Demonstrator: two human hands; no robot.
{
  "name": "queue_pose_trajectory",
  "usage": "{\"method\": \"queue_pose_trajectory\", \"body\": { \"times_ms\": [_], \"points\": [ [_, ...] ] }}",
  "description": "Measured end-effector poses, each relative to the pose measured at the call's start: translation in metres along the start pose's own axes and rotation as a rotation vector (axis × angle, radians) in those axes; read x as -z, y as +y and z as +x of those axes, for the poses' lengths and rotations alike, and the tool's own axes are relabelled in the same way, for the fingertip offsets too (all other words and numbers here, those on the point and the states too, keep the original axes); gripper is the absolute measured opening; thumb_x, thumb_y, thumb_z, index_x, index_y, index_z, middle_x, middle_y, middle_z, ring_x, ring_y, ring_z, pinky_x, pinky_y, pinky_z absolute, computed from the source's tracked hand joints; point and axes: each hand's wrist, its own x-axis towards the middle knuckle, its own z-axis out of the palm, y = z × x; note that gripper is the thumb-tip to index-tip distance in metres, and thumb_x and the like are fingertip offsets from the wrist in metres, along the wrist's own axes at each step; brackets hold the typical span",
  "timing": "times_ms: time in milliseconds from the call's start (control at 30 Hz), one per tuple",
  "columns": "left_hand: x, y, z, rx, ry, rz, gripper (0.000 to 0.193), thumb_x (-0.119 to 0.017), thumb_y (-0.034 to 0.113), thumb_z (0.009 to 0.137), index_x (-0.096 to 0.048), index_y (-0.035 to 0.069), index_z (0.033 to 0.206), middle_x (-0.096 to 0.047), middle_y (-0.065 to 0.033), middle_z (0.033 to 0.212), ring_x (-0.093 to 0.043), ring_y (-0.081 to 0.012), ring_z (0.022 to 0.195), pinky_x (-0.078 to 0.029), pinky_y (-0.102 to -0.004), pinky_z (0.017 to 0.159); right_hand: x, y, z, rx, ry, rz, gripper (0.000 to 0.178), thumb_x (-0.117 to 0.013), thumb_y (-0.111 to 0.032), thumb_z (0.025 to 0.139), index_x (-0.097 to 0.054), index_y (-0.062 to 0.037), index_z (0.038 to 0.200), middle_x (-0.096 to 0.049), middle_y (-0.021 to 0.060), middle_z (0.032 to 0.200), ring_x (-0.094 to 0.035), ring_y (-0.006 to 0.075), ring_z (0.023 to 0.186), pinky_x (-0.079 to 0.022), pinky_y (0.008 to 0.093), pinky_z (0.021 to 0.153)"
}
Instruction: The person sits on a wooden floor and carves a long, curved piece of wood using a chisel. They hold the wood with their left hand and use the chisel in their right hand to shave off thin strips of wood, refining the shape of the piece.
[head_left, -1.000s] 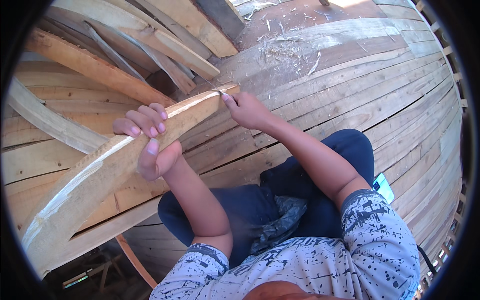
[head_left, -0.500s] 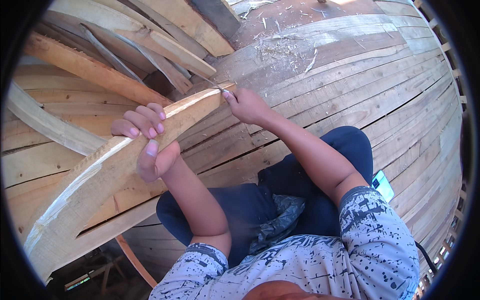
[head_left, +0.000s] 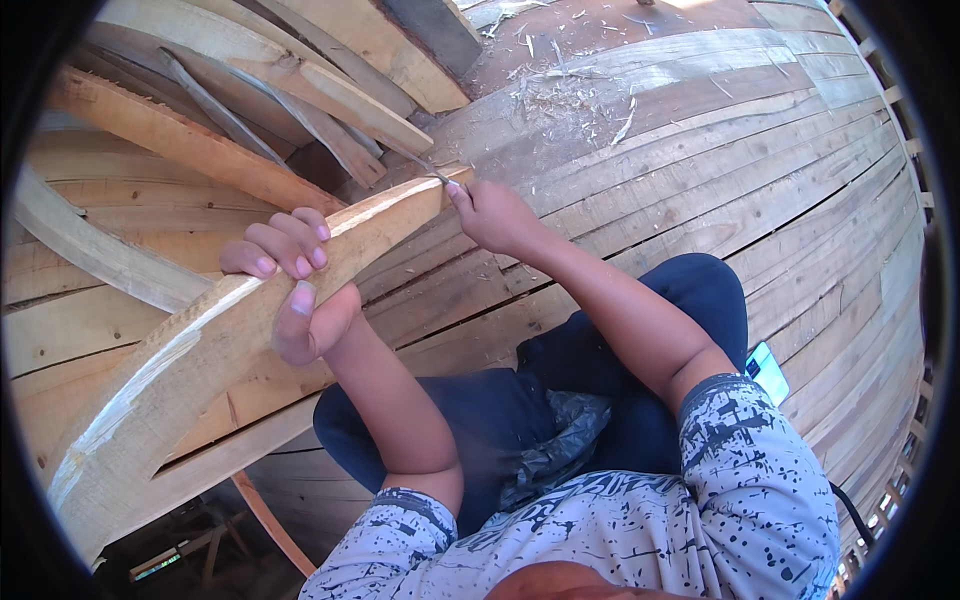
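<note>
A long curved wooden plank point(head_left: 215, 345) runs from the lower left up to the middle, with a pale, rough strip along its top edge. My left hand point(head_left: 300, 270) grips it, fingers over the top edge and thumb on the near side. At the plank's far end my right hand point(head_left: 492, 215) is closed around a thin, dark tool point(head_left: 437, 175). The tool lies across the top edge and points up and to the left. Its grip is hidden in my fist, so its exact kind cannot be made out.
Several loose timbers point(head_left: 170, 130) lean at the upper left, close to the plank. Wood shavings point(head_left: 560, 100) litter the plank floor point(head_left: 660, 190) ahead. A phone point(head_left: 766, 372) lies by my right knee. At the lower left is a dark gap point(head_left: 190, 550) beneath the planks.
My right hand and the thin tool have shifted very slightly at the plank's end. My left hand keeps its grip in nearly the same place.
</note>
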Motion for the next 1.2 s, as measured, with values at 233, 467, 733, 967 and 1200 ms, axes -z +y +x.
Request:
{"method": "queue_pose_trajectory", "body": {
  "times_ms": [233,467,733,967,1200],
  "points": [
    [0.000,0.001,0.001,-0.002,-0.006,0.010,0.033,-0.059,0.008,0.067,-0.047,0.013,0.097,-0.049,-0.0038,0.078,-0.048,-0.0165,0.070,-0.039,-0.0370,0.076,-0.010,-0.005,-0.004,-0.010,0.077,0.009,0.052,-0.040,-0.038,0.104,-0.059,0.0033,0.079,-0.061,0.0287,0.073,-0.060,0.0492,0.073,-0.045,0.0551,0.067],
    [-0.005,-0.001,0.000,0.008,-0.014,-0.005,0.031,-0.061,0.008,0.068,-0.051,0.013,0.097,-0.048,-0.0018,0.076,-0.048,-0.0157,0.071,-0.040,-0.0374,0.076,-0.017,0.018,0.001,0.001,0.145,0.017,0.051,-0.040,-0.038,0.104,-0.058,0.0036,0.081,-0.060,0.0262,0.068,-0.059,0.0484,0.068,-0.043,0.0552,0.064],
    [0.002,0.002,0.001,0.017,-0.058,-0.008,0.031,-0.061,0.008,0.068,-0.052,0.013,0.098,-0.049,-0.0020,0.078,-0.048,-0.0160,0.073,-0.040,-0.0373,0.077,-0.013,0.002,-0.003,0.024,0.134,0.001,0.052,-0.040,-0.039,0.104,-0.059,0.0037,0.081,-0.060,0.0259,0.068,-0.059,0.0479,0.068,-0.044,0.0543,0.063],
    [-0.004,0.000,0.000,0.017,-0.034,-0.004,0.031,-0.060,0.008,0.069,-0.051,0.013,0.098,-0.049,-0.0018,0.077,-0.048,-0.0158,0.073,-0.039,-0.0369,0.078,-0.016,0.018,-0.002,-0.033,0.103,0.030,0.047,-0.044,-0.037,0.103,-0.059,0.0026,0.083,-0.061,0.0258,0.070,-0.060,0.0472,0.071,-0.045,0.0542,0.066],
    [0.005,0.003,0.000,0.013,-0.039,0.001,0.031,-0.060,0.009,0.068,-0.051,0.013,0.098,-0.048,-0.0015,0.077,-0.047,-0.0160,0.072,-0.039,-0.0370,0.077,-0.010,-0.007,-0.014,0.065,0.094,-0.012,0.046,-0.043,-0.037,0.103,-0.060,0.0026,0.088,-0.062,0.0270,0.074,-0.061,0.0466,0.073,-0.045,0.0546,0.066]
  ]
}}
